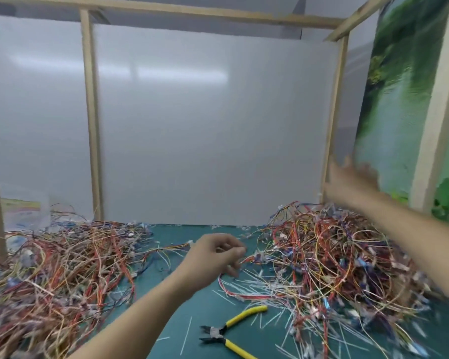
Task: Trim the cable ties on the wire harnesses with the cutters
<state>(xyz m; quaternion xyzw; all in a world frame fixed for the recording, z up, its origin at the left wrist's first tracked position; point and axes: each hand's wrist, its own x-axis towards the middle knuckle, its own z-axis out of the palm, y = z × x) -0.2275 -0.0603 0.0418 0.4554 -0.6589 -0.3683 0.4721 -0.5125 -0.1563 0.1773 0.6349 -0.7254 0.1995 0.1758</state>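
Wire harnesses are basically everywhere here. There's one big tangled pile (62, 268) on the left of the green surface (187, 301) and a second pile (335, 255) on the right.

The cutters (226, 330), yellow handles, are lying on the surface near us between the piles. Their jaws are apart and nobody is holding them.

Our left hand (215, 257) is in the middle with its fingers curled. As far as we can tell it's pinching a single harness (171, 247) that trails off toward the left pile. Our right hand (350, 182) is up in the air at the far right by the wooden post (332, 125). It's blurred, but the fingers look stretched out with nothing in them.

Progress-wise, loads of thin white offcuts (249, 281) are scattered over the surface in front of the right pile, so we'd guess a good number of ties are already trimmed. The right pile seems to have plenty of white tails sticking out, so our read is that it's the to-do heap and the left one is the finished stuff. It's too blurry to be sure, though.

Either way there's a lot left. No cut is happening right now, because the cutters are down and only one hand is on a harness. We'd say we're between pieces, with the cutters needing to be picked up before the next snip.
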